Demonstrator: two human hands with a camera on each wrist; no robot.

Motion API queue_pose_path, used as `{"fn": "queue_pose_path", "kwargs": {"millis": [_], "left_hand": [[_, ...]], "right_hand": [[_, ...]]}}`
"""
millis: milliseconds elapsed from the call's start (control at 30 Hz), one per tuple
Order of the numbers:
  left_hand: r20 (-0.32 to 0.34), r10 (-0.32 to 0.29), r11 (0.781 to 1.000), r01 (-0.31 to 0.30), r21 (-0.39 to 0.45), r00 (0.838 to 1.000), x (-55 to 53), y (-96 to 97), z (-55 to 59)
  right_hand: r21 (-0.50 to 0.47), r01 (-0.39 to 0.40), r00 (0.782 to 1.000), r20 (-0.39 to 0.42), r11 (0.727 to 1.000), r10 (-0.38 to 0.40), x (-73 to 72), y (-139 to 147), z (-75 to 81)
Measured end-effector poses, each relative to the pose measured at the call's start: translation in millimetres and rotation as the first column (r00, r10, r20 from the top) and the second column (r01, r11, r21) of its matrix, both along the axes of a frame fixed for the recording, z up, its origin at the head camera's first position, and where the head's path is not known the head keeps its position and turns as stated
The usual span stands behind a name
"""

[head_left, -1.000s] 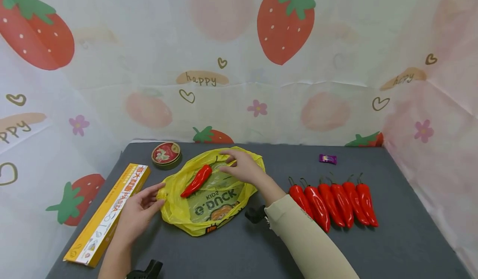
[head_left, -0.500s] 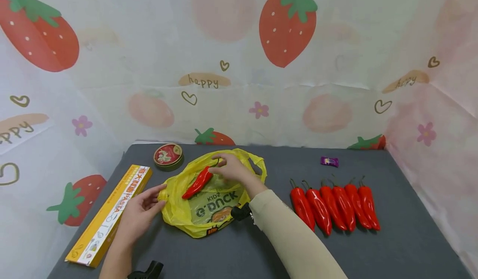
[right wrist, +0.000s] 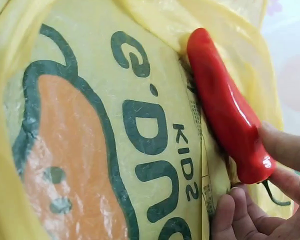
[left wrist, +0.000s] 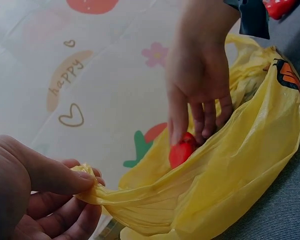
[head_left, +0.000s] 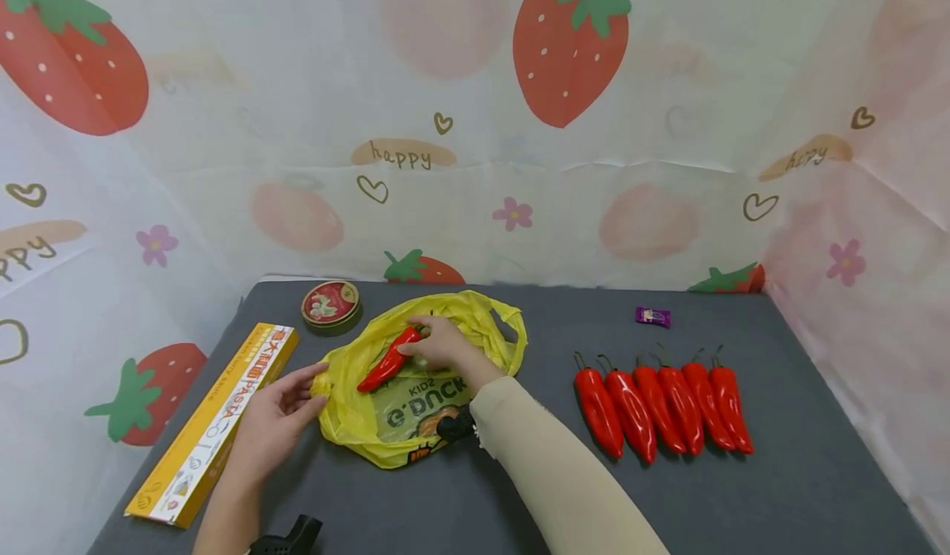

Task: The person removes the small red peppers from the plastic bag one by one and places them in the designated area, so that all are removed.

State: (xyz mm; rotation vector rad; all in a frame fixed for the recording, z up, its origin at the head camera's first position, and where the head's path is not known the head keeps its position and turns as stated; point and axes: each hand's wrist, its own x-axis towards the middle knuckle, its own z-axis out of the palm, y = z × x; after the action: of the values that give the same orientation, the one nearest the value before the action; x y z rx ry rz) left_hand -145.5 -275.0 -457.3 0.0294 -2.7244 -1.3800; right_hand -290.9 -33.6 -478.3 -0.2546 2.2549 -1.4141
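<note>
A yellow plastic bag (head_left: 349,419) with dark lettering lies on the table, its mouth spread. My left hand (head_left: 276,423) pinches the bag's left edge between thumb and fingers, clearly so in the left wrist view. Inside the bag lies a red chili pepper (head_left: 387,362), its stem end toward my right hand (head_left: 445,345). That hand holds the pepper near the stem with thumb and forefinger; in the right wrist view the red pepper (right wrist: 225,105) slants across the bag's printed side, and the other fingers curl below it.
Several red chili peppers (head_left: 664,406) lie in a row on the grey table (head_left: 801,472) at the right. Behind them is a small purple wrapped candy (head_left: 653,317). A round red tin (head_left: 331,305) stands at the back left, and a long yellow pasta box (head_left: 215,423) lies at the left.
My right hand has moved left and slightly down over the bag and now holds the chili pepper by its stem end. My left hand keeps its pinch on the bag's edge.
</note>
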Motion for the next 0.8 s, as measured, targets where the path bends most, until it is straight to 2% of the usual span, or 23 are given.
{"fn": "queue_pose_path", "kwargs": {"millis": [133, 233, 400, 533, 667, 800], "left_hand": [[0.006, 0.004, 1.000, -0.004, 0.010, 1.000, 0.3, 0.3, -0.4], [0.003, -0.001, 1.000, 0.001, 0.012, 1.000, 0.0, 0.4, -0.5], [0.000, -0.007, 1.000, 0.007, 0.002, 1.000, -1.7, -0.4, 0.7], [0.000, -0.006, 1.000, 0.006, 0.001, 1.000, -1.8, -1.1, 1.4], [0.001, -0.009, 1.000, 0.009, 0.005, 1.000, -0.6, -1.0, 2.0], [0.006, -0.005, 1.000, 0.005, 0.006, 1.000, -0.1, -0.7, 3.4]], "right_hand": [[0.039, 0.025, 0.999, -0.035, 0.999, -0.023, 1.0, -0.8, -1.9], [0.005, 0.043, 0.999, -0.005, 0.999, -0.043, 1.2, 0.4, -1.4], [-0.117, 0.098, 0.993, 0.084, 0.988, -0.089, -1.0, 2.8, 1.9], [-0.236, 0.153, 0.982, 0.147, 0.960, -0.121, -3.3, 5.1, 4.9], [-0.301, 0.170, 0.978, 0.164, 0.938, -0.125, -1.3, 10.9, 11.8], [-0.352, 0.153, 0.981, 0.165, 0.923, -0.100, 2.8, 20.8, 23.4]]}}
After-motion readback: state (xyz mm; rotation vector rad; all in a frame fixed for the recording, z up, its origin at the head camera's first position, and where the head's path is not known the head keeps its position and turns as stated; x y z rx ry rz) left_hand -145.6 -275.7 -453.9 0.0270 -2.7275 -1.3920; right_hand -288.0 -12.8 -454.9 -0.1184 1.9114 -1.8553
